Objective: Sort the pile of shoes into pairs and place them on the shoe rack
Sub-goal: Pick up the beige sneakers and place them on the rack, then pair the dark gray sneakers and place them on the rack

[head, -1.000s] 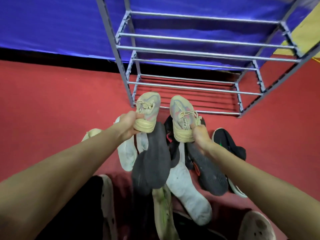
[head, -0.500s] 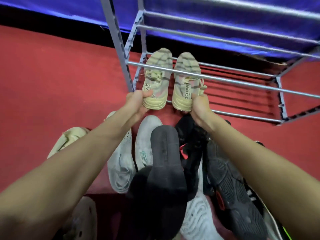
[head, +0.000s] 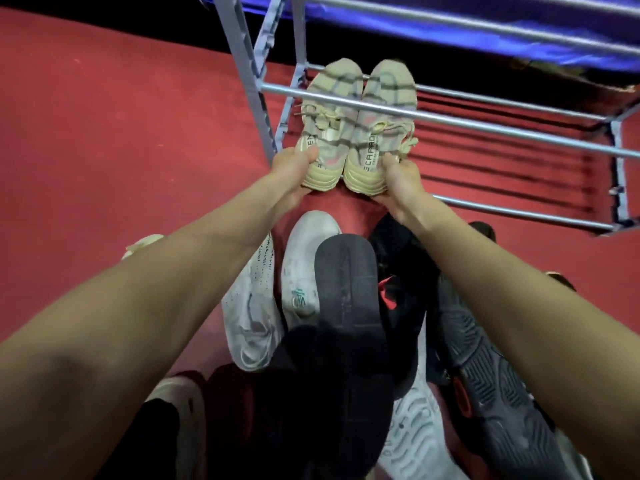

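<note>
- Head view: your left hand (head: 292, 169) grips the heel of the left beige sneaker (head: 327, 123), thumb over the collar and fingers (head: 294, 199) wrapped under the sole. Your right hand (head: 398, 178) grips the heel of the right beige sneaker (head: 379, 126) the same way.
- Both sneakers sit side by side, touching, at the left end of the shoe rack (head: 485, 124), just beside its left upright post. Their toes point to the back and have passed under the rack's upper front bar.
- I judge this to be the setting-down step, with the pair nearly in place on the lowest shelf.
- Before you let go, make sure each sole bears on both the front and the rear rail. A heel that hangs off the front rail would likely tip the shoe out.
- Keep the heels level and the pair tight against the left post, so the rest of the shelf is free.
- Release both hands together and draw them straight back, lifting clear of the pile of shoes (head: 346, 289) on the red floor (head: 121, 133) in front of the rack.
</note>
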The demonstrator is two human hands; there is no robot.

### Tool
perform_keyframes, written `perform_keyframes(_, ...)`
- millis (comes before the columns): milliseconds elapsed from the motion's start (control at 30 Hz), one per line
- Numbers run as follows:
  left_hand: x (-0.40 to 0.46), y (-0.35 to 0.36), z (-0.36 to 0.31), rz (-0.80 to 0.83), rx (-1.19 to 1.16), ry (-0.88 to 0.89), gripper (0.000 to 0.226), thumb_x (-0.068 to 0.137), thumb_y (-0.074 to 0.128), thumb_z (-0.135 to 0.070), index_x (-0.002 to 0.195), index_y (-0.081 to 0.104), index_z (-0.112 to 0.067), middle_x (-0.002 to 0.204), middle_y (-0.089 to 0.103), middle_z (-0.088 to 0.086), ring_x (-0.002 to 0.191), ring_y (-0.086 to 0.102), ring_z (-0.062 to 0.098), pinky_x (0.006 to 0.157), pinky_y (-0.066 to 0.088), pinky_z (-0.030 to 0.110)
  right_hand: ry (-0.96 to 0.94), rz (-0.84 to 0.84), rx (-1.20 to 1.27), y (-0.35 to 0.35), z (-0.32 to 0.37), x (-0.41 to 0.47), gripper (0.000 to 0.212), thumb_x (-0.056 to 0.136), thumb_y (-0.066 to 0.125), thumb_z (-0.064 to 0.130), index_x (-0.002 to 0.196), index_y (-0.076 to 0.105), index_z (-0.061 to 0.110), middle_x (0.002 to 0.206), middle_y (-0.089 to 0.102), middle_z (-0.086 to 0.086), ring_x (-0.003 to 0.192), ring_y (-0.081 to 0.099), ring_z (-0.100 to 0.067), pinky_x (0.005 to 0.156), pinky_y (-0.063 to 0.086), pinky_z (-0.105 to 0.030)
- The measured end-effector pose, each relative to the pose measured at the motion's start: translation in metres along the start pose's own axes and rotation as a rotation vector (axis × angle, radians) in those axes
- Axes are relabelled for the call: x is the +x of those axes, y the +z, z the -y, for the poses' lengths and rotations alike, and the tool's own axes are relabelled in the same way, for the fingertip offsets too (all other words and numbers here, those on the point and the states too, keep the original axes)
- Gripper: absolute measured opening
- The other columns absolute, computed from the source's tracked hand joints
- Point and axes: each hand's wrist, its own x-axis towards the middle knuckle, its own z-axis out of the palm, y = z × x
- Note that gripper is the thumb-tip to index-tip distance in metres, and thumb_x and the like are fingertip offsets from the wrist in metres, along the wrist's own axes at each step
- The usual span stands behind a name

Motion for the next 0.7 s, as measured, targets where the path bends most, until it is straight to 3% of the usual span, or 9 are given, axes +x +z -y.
perform_keyframes(133, -0.004, 0.001, -0.001, -0.092, 0.137, 0.064, 0.047, 0.092, 0.050, -0.011, 0.137, 0.042, 0.001, 0.120, 0.061, 0.016, 0.097, 0.061, 0.026, 0.077, 0.052, 0.034, 0.008, 0.026, -0.053, -0.006, 0.003, -0.008, 0.026, 0.091, 0.042, 0.020, 0.110, 0.056, 0.011, 0.102, 0.062, -0.008, 0.092, 0.060, -0.024, 0.074, 0.052, -0.035)
perform_keyframes(267, -0.020, -0.006, 0.008, -0.230, 0.351, 0.089, 0.046, 0.081, 0.048, -0.013, 0.126, 0.054, -0.003, 0.130, 0.057, 0.019, 0.115, 0.057, 0.036, 0.098, 0.051, 0.046, -0.146, -0.019, -0.286, -0.013, -0.004, -0.036, 0.038, 0.086, 0.041, 0.018, 0.113, 0.055, -0.004, 0.096, 0.058, -0.009, 0.085, 0.051, -0.022, 0.076, 0.044, -0.036)
perform_keyframes(333, -0.033, -0.009, 0.022, -0.259, 0.381, 0.086, 0.047, 0.078, 0.046, -0.013, 0.121, 0.057, 0.003, 0.126, 0.060, 0.027, 0.116, 0.059, 0.042, 0.089, 0.054, 0.048, -0.230, -0.035, -0.446, -0.020, -0.012, -0.064, 0.034, 0.090, 0.044, 0.014, 0.119, 0.053, -0.002, 0.103, 0.056, -0.007, 0.091, 0.051, -0.019, 0.080, 0.039, -0.027)
perform_keyframes(367, -0.044, -0.009, 0.028, -0.255, 0.401, 0.096, 0.046, 0.077, 0.044, -0.011, 0.117, 0.059, 0.006, 0.122, 0.061, 0.030, 0.113, 0.060, 0.045, 0.077, 0.053, 0.046, -0.280, -0.031, -0.512, -0.023, -0.017, -0.079, 0.035, 0.090, 0.045, 0.012, 0.122, 0.052, 0.001, 0.109, 0.056, -0.009, 0.095, 0.053, -0.020, 0.083, 0.039, -0.025)
perform_keyframes(433, -0.071, -0.010, 0.042, -0.236, 0.473, 0.123, 0.040, 0.075, 0.040, -0.008, 0.103, 0.064, 0.007, 0.108, 0.067, 0.028, 0.103, 0.064, 0.044, 0.066, 0.046, 0.036, -0.390, -0.014, -0.584, -0.030, -0.029, -0.112, 0.036, 0.088, 0.045, 0.009, 0.123, 0.052, 0.002, 0.118, 0.055, -0.017, 0.104, 0.056, -0.026, 0.094, 0.043, -0.031)
perform_keyframes(500, -0.098, -0.012, 0.052, -0.195, 0.570, 0.175, 0.039, 0.069, 0.036, -0.009, 0.092, 0.064, 0.005, 0.098, 0.067, 0.027, 0.096, 0.065, 0.043, 0.067, 0.049, 0.041, -0.479, 0.000, -0.642, -0.040, -0.041, -0.144, 0.036, 0.086, 0.045, 0.008, 0.121, 0.052, 0.003, 0.120, 0.051, -0.018, 0.108, 0.055, -0.029, 0.099, 0.044, -0.038)
perform_keyframes(567, -0.122, -0.016, 0.060, -0.182, 0.665, 0.215, 0.041, 0.073, 0.039, -0.005, 0.106, 0.061, 0.006, 0.114, 0.064, 0.026, 0.107, 0.061, 0.042, 0.082, 0.051, 0.045, -0.519, 0.024, -0.690, -0.052, -0.052, -0.170, 0.035, 0.085, 0.045, 0.010, 0.119, 0.053, 0.004, 0.118, 0.049, -0.016, 0.110, 0.054, -0.029, 0.098, 0.046, -0.042)
perform_keyframes(633, -0.143, -0.021, 0.069, -0.188, 0.720, 0.228, 0.037, 0.081, 0.043, -0.006, 0.115, 0.058, -0.005, 0.121, 0.063, 0.012, 0.110, 0.060, 0.029, 0.088, 0.049, 0.034, -0.542, 0.042, -0.714, -0.065, -0.061, -0.192, 0.035, 0.084, 0.046, 0.009, 0.118, 0.053, 0.003, 0.117, 0.049, -0.017, 0.108, 0.053, -0.030, 0.097, 0.046, -0.043)
perform_keyframes(700, -0.159, -0.025, 0.080, -0.176, 0.774, 0.213, 0.033, 0.084, 0.048, -0.012, 0.115, 0.057, -0.008, 0.119, 0.062, 0.007, 0.110, 0.058, 0.024, 0.084, 0.043, 0.027, -0.529, 0.041, -0.726, -0.076, -0.070, -0.212, 0.036, 0.083, 0.046, 0.008, 0.118, 0.053, 0.003, 0.116, 0.049, -0.018, 0.108, 0.053, -0.031, 0.098, 0.045, -0.044)
